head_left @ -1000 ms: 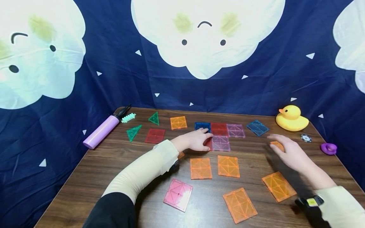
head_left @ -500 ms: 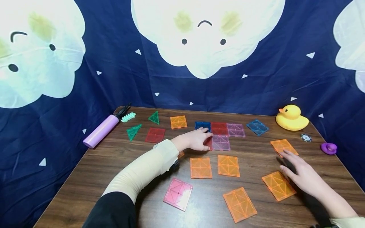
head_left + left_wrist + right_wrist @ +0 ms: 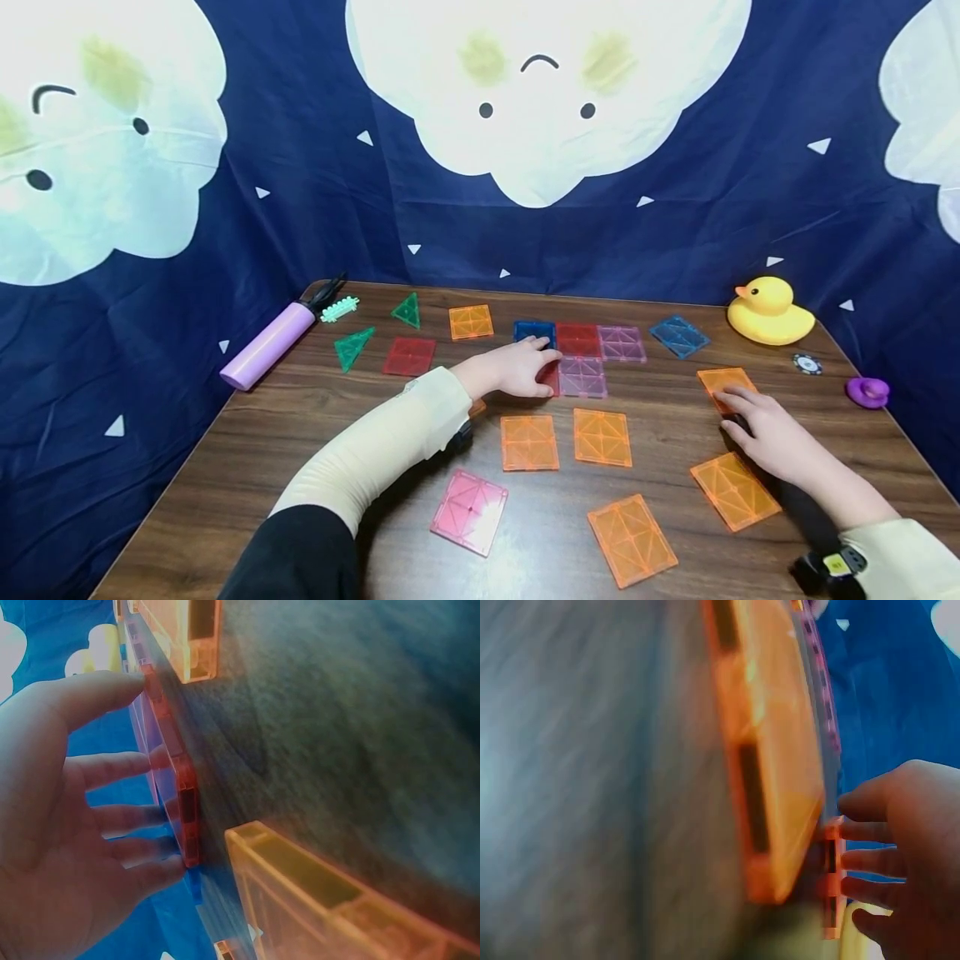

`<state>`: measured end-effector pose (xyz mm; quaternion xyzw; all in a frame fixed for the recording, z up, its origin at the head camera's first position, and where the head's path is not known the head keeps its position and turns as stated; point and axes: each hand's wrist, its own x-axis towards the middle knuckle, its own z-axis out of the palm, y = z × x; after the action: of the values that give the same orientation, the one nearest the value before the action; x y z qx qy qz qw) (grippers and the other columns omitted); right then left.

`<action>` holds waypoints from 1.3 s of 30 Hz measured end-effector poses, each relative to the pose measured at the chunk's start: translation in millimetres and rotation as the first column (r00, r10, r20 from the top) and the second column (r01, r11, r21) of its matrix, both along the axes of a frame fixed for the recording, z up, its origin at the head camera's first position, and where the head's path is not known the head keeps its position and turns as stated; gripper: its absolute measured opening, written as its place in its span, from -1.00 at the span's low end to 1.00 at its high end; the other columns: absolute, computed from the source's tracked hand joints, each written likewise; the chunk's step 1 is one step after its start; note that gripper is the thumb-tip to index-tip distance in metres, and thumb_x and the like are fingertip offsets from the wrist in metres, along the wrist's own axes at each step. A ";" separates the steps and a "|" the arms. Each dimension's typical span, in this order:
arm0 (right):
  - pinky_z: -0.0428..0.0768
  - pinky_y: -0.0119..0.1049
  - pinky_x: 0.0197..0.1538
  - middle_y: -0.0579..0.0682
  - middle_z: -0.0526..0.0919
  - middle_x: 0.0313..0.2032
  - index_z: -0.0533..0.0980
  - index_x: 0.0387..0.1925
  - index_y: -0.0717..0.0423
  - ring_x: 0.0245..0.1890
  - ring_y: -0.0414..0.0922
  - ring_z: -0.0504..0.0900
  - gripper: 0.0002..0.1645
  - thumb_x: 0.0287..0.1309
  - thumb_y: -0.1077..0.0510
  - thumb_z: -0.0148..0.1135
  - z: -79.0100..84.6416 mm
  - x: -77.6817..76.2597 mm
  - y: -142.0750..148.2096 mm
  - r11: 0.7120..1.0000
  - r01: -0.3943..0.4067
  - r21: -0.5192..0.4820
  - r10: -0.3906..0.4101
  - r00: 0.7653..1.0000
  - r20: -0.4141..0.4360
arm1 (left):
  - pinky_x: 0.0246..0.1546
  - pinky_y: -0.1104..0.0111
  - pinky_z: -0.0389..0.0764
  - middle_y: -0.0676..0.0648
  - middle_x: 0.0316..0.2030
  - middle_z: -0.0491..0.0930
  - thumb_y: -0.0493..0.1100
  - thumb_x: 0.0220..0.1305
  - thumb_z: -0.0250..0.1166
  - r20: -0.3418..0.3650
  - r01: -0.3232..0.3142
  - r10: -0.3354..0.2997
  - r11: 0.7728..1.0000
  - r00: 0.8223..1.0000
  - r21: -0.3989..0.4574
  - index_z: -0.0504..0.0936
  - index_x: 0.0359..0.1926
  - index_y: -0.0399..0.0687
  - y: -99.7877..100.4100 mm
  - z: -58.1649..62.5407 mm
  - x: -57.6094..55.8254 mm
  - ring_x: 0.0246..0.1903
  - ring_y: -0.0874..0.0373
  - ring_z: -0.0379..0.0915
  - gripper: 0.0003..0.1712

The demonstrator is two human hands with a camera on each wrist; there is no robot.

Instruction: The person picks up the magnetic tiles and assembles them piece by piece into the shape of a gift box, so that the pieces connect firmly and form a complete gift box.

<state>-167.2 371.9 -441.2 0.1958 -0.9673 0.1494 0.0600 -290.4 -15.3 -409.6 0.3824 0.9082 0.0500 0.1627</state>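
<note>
My left hand (image 3: 516,368) rests with relaxed fingers on a group of joined magnetic tiles, fingertips on the blue tile (image 3: 534,332) and over the red tile (image 3: 552,382) below it, which the hand partly hides. A second red tile (image 3: 577,340) and two purple tiles (image 3: 582,379) adjoin them. In the left wrist view, fingers and thumb lie along the red tile's face (image 3: 169,739). On the right, my right hand (image 3: 772,435) reaches over an orange square tile (image 3: 720,382), its fingertips at that tile's near right side; the right wrist view shows the fingers loosely extended beside its edge (image 3: 832,889).
Several loose orange tiles (image 3: 602,437) and a pink tile (image 3: 470,512) lie nearer. Around the back are a blue tile (image 3: 678,336), a red tile (image 3: 409,356), green triangles (image 3: 352,348), a yellow duck (image 3: 768,312), a purple toy (image 3: 867,392) and a lilac pump (image 3: 270,344).
My right hand drew back from the far-right orange tile, then moved forward to it again. That tile has turned and shifted a little left. The left hand has stayed in place.
</note>
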 end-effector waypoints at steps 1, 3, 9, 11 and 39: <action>0.42 0.40 0.08 0.48 0.49 0.15 0.51 0.16 0.48 0.08 0.46 0.46 -0.50 0.23 0.32 0.35 2.4 -1.5 -4.3 1.000 -0.014 0.019 0.014 1.000 0.002 | 0.48 0.10 0.07 -0.28 0.55 0.04 0.12 0.44 0.24 0.001 -0.001 0.001 1.000 1.000 -0.001 0.24 0.56 -0.04 -0.1 0.2 0.3 0.52 -0.24 -0.07 -0.20; 0.45 0.37 0.08 0.44 0.51 0.13 0.53 0.16 0.45 0.06 0.42 0.48 -0.52 0.24 0.33 0.34 6.3 -3.8 -13.8 0.998 -0.034 0.045 0.033 0.999 0.018 | 0.48 0.10 0.06 -0.27 0.56 0.04 0.12 0.44 0.23 0.005 -0.004 0.004 1.000 1.000 -0.004 0.23 0.56 -0.04 -0.4 0.6 1.3 0.52 -0.24 -0.07 -0.20; 0.50 0.28 0.08 0.34 0.53 0.09 0.54 0.20 0.38 0.06 0.31 0.47 -0.52 0.24 0.36 0.30 11.2 -9.6 -42.6 0.991 -0.116 0.074 0.115 0.993 0.010 | 0.49 0.11 0.06 -0.27 0.56 0.04 0.11 0.44 0.23 0.010 -0.009 0.009 1.000 1.000 -0.006 0.23 0.56 -0.04 0.1 1.5 3.6 0.52 -0.24 -0.07 -0.20; 0.52 0.22 0.07 0.30 0.52 0.08 0.54 0.21 0.37 0.05 0.26 0.47 -0.51 0.23 0.38 0.30 11.7 -11.4 -51.1 0.985 -0.151 0.084 0.152 0.988 -0.001 | 0.48 0.11 0.06 -0.27 0.56 0.04 0.11 0.44 0.24 0.008 -0.008 0.008 1.000 1.000 -0.004 0.23 0.56 -0.04 0.1 1.1 3.7 0.52 -0.24 -0.06 -0.20; 0.51 0.16 0.09 0.28 0.51 0.12 0.54 0.25 0.28 0.05 0.22 0.46 -0.50 0.32 0.25 0.32 17.1 -49.9 -111.0 0.958 -0.288 0.005 0.288 0.957 0.025 | 0.49 0.11 0.06 -0.26 0.56 0.03 0.13 0.44 0.24 -0.007 -0.005 0.005 1.000 1.000 -0.006 0.22 0.56 -0.02 -2.9 -1.2 0.4 0.53 -0.22 -0.08 -0.19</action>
<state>-217.1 260.9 -424.1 0.3329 -0.9298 0.1549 0.0252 -289.9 -18.2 -410.9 0.3798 0.9098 0.0463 0.1607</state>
